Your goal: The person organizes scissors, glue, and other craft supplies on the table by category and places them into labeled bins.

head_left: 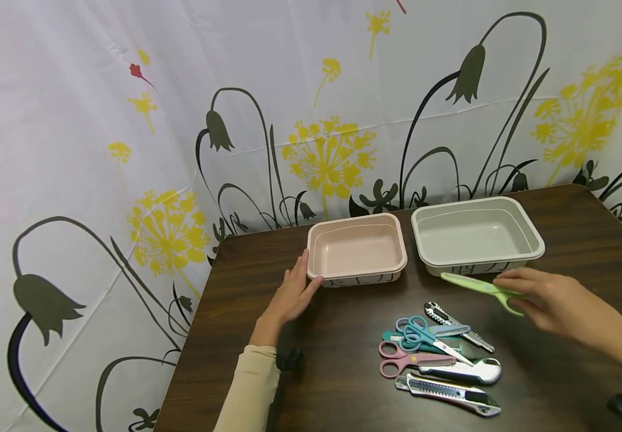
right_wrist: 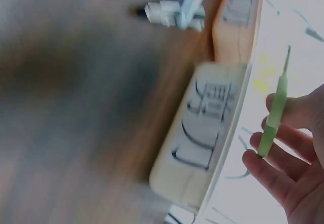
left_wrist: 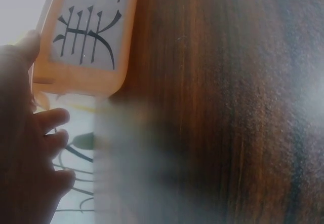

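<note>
Light green scissors [head_left: 468, 283] are pinched by their handles in my right hand [head_left: 559, 303], just in front of the grey-white bin [head_left: 475, 264]. The right wrist view has the scissors [right_wrist: 276, 112] edge-on between thumb and fingers. My left hand [head_left: 289, 294] touches the left front corner of the pink bin [head_left: 362, 278] with extended fingers. On the table between the arms lies a pile with blue scissors [head_left: 416, 333], pink scissors [head_left: 397, 360], a silver box cutter [head_left: 451, 393], a white cutter [head_left: 468, 372] and a black-and-silver cutter [head_left: 478, 341]. A teal tool [head_left: 392, 336] is partly hidden beneath the scissors.
The two bins stand side by side near the back of the dark wooden table [head_left: 246, 270]. Both have dark lettering on their front walls. A white flowered curtain [head_left: 268, 48] hangs behind the table.
</note>
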A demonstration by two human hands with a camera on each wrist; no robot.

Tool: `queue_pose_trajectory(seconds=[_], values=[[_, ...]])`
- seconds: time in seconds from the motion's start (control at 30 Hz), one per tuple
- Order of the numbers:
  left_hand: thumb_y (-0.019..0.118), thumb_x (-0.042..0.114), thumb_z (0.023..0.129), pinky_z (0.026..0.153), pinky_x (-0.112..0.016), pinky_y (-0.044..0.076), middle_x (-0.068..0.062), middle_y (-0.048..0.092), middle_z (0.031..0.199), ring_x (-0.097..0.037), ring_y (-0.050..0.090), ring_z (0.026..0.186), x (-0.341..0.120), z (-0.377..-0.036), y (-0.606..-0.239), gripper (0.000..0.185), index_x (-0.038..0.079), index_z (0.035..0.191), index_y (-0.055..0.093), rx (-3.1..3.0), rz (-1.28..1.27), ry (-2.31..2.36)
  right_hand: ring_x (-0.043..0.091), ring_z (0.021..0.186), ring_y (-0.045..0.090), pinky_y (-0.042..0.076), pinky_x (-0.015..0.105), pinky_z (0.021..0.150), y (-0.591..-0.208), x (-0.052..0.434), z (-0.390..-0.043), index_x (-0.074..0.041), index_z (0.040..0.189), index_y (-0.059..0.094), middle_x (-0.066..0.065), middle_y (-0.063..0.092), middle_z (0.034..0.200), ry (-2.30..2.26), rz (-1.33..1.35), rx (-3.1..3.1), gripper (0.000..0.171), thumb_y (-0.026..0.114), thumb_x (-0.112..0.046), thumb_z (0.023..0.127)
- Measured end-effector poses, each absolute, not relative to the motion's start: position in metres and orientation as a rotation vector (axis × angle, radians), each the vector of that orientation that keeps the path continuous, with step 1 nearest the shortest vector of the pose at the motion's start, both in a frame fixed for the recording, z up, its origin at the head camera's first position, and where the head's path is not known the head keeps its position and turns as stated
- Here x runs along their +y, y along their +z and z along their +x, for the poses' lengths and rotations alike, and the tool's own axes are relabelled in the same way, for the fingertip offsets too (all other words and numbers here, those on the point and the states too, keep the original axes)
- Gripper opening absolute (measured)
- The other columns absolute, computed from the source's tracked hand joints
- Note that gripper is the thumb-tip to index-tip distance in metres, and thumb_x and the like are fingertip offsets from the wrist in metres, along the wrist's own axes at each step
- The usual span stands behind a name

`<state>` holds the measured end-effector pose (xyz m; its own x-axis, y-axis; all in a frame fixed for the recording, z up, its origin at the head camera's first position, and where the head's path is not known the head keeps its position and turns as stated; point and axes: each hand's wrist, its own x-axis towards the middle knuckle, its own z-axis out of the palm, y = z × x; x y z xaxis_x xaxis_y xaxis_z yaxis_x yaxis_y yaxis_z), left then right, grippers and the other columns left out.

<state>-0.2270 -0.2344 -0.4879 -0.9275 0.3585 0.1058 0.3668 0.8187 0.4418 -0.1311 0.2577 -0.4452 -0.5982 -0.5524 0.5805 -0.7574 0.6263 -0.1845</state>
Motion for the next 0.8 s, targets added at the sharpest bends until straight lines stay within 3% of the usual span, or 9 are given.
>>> queue_pose_trajectory(seconds=[0.1, 0.13, 0.2, 0.23, 0.57, 0.8], values=[[0.037, 0.053, 0.103, 0.115, -0.058, 0.014, -0.010, 0.014, 0.162, -0.032, 0.017, 0.147, -0.235, -0.226, -0.488, 0.078, 0.008, 0.158, 0.005, -2.981, -0.595, -0.723, 0.015, 0.073, 0.065, 0.050, 0.029, 0.056, -0.438, 0.265, -0.149, -0.002, 0.105, 0.074, 0.005, 0.070, 0.103, 0.525, 0.958, -2.418, 0.027, 0.073, -0.025, 0.089], [0.037, 0.053, 0.103, 0.115, -0.058, 0.014, -0.010, 0.014, 0.162, -0.032, 0.017, 0.147, -0.234, -0.226, -0.487, 0.078, 0.008, 0.158, 0.005, -2.981, -0.596, -0.721, 0.018, 0.074, 0.066, 0.051, 0.034, 0.056, -0.436, 0.267, -0.155, -0.002, 0.103, 0.074, 0.006, 0.071, 0.102, 0.504, 0.942, -2.433, 0.027, 0.079, -0.015, 0.081], [0.037, 0.052, 0.103, 0.115, -0.058, 0.014, -0.010, 0.014, 0.162, -0.032, 0.017, 0.147, -0.234, -0.227, -0.488, 0.078, 0.008, 0.158, 0.005, -2.981, -0.595, -0.725, 0.021, 0.074, 0.067, 0.052, 0.041, 0.057, -0.435, 0.269, -0.164, -0.002, 0.101, 0.074, 0.008, 0.071, 0.099, 0.485, 0.917, -2.460, 0.042, 0.084, 0.003, 0.061], [0.037, 0.052, 0.103, 0.115, -0.058, 0.014, -0.010, 0.014, 0.162, -0.032, 0.017, 0.147, -0.234, -0.227, -0.488, 0.078, 0.008, 0.158, 0.005, -2.981, -0.595, -0.727, 0.022, 0.075, 0.067, 0.052, 0.042, 0.057, -0.434, 0.269, -0.168, -0.002, 0.100, 0.075, 0.008, 0.072, 0.098, 0.478, 0.904, -2.472, 0.043, 0.085, 0.004, 0.059], [0.038, 0.051, 0.103, 0.114, -0.059, 0.013, -0.013, 0.014, 0.162, -0.033, 0.017, 0.147, -0.232, -0.229, -0.488, 0.079, 0.007, 0.158, 0.004, -2.982, -0.616, -0.739, 0.027, 0.081, 0.068, 0.050, 0.042, 0.062, -0.434, 0.273, -0.203, -0.001, 0.101, 0.075, 0.013, 0.073, 0.097, 0.582, 0.792, -2.696, 0.027, 0.080, 0.000, 0.075], [0.039, 0.050, 0.103, 0.114, -0.059, 0.014, -0.016, 0.015, 0.161, -0.033, 0.019, 0.147, -0.234, -0.228, -0.488, 0.078, 0.006, 0.158, 0.004, -2.992, -0.607, -0.734, 0.020, 0.077, 0.060, 0.045, 0.036, 0.061, -0.430, 0.267, -0.225, 0.001, 0.106, 0.074, 0.015, 0.072, 0.100, 0.664, 0.736, -2.922, 0.024, 0.075, -0.003, 0.083]])
